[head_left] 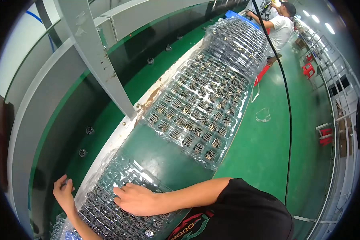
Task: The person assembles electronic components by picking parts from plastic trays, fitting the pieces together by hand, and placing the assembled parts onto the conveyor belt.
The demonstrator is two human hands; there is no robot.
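Green floor (244, 156) runs along the right of a long desk (158, 150), whose bare middle is a duller green. Red stools (309, 71) stand along the far side of the aisle, and ceiling lights (330, 28) glow above. A black cable (286, 92) hangs down across the view, and a loop of pale string (263, 115) lies on the floor.

Along the desk's left edge runs a worn white ledge (116, 136), where a grey metal post (94, 56) meets it. Beyond is a green belt (136, 78) with small dark parts (89, 130) spaced out on it.

Clear plastic trays of slim metal pieces (198, 104) cover the desk from its middle toward the far end, where more are stacked high, near a co-worker in a white shirt (282, 34). At the near end, another clear tray of dark, coil-like parts (108, 212) reaches the left edge.

The right hand (136, 200) lies over this near tray, fingers bent; whether its grip has hold of anything I cannot tell. The left hand (64, 191) is raised beyond the left edge, its grip nearly pinched around something small and greyish, too unclear to name.
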